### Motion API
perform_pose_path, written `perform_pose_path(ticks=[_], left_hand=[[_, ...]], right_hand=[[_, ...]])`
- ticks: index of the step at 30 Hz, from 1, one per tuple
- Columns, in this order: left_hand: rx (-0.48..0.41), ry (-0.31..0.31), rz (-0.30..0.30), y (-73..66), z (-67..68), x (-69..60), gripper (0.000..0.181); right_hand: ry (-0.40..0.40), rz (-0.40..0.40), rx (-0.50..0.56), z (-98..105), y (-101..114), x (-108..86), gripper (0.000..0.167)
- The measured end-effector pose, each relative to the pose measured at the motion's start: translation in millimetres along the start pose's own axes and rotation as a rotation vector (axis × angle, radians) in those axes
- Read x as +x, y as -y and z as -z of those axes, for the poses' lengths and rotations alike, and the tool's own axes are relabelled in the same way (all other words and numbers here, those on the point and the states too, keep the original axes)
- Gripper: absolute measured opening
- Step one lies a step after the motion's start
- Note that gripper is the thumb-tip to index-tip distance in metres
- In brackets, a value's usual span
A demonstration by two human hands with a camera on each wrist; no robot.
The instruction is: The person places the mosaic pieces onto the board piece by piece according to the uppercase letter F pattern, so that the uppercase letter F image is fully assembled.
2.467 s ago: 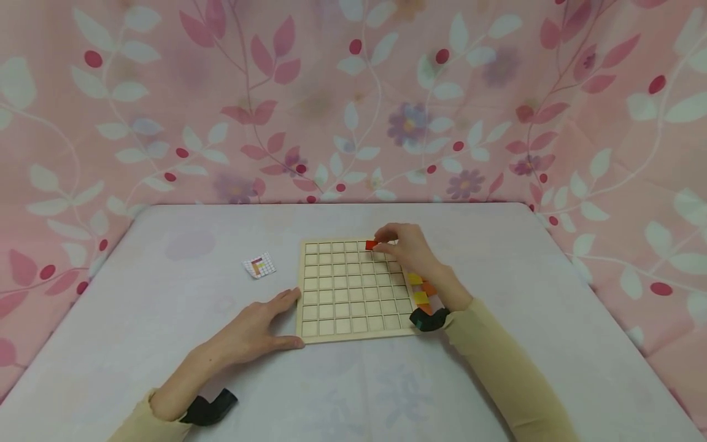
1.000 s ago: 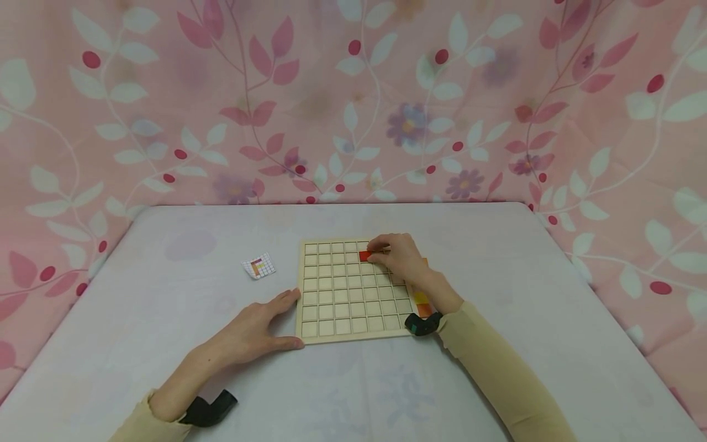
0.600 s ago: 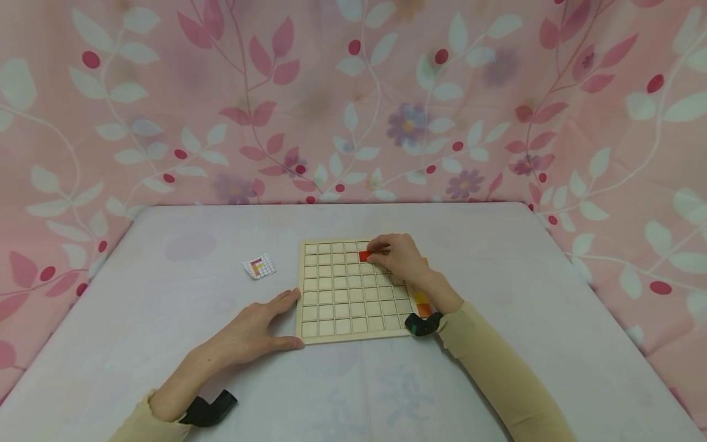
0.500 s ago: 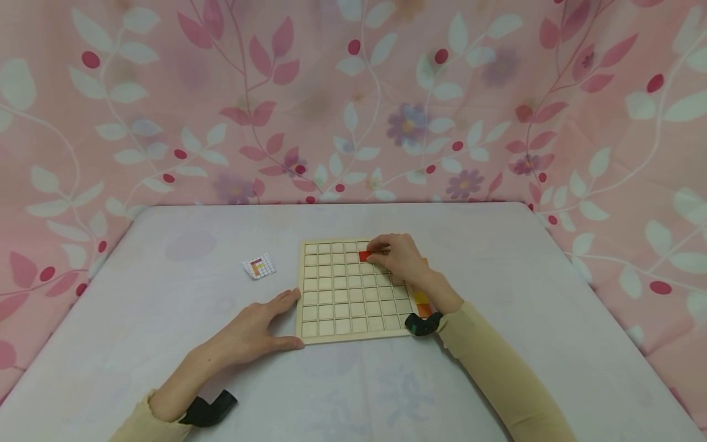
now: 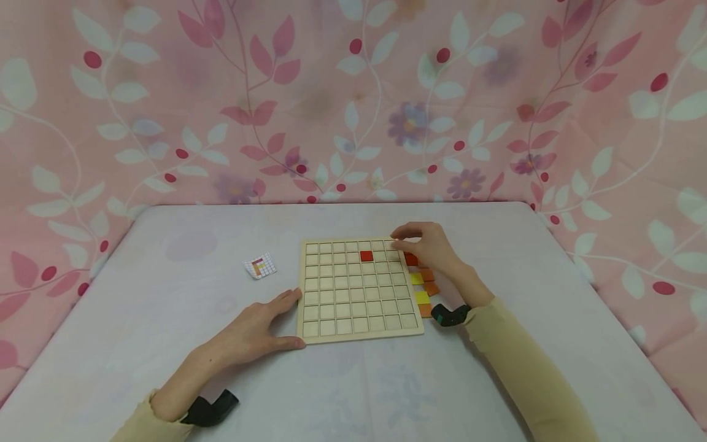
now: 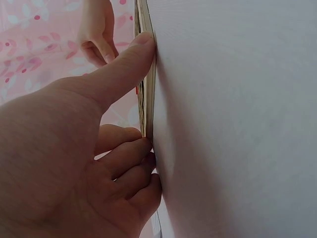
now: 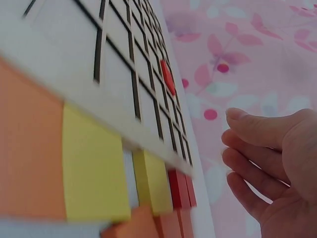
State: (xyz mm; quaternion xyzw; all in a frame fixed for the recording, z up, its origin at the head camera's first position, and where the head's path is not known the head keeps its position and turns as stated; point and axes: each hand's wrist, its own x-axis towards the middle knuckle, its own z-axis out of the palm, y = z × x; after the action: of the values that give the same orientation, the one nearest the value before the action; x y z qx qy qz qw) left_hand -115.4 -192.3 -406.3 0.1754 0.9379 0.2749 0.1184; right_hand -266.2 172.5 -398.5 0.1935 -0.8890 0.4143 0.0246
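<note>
A pale wooden grid board point(image 5: 334, 285) lies flat on the table. One red square tile point(image 5: 367, 256) sits in a cell of its second row from the far edge. My left hand point(image 5: 248, 331) rests against the board's left edge, thumb by the near corner and fingertips farther up, as the left wrist view also shows. My right hand point(image 5: 433, 248) hovers over the far right corner of the board, thumb and fingers apart with nothing between them in the right wrist view. Below it, loose red tiles point(image 7: 182, 188), yellow tiles point(image 5: 422, 298) and orange tiles point(image 5: 432, 288) lie along the right edge.
A small curled paper card point(image 5: 259, 266) printed with a coloured grid pattern lies left of the board. Black straps point(image 5: 450, 315) are worn at both wrists. Behind the white table point(image 5: 353, 393) hangs a pink floral cloth point(image 5: 331, 104).
My right hand has let go of the red tile, which stays in its cell, and has moved right toward the loose tiles. My left hand has stayed in place.
</note>
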Motion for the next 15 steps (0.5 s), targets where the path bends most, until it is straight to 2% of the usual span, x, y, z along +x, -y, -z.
perform_pose_path(ticks=[6, 15], left_hand=[[0.014, -0.010, -0.010, 0.2, -0.6, 0.2, 0.097], [0.017, 0.000, 0.003, -0.5, 0.1, 0.2, 0.097]], right_hand=[[-0.009, -0.071, -0.036, 17, -13, -10.7, 0.024], [-0.006, -0.118, -0.079, 34, -32, -26.5, 0.026]])
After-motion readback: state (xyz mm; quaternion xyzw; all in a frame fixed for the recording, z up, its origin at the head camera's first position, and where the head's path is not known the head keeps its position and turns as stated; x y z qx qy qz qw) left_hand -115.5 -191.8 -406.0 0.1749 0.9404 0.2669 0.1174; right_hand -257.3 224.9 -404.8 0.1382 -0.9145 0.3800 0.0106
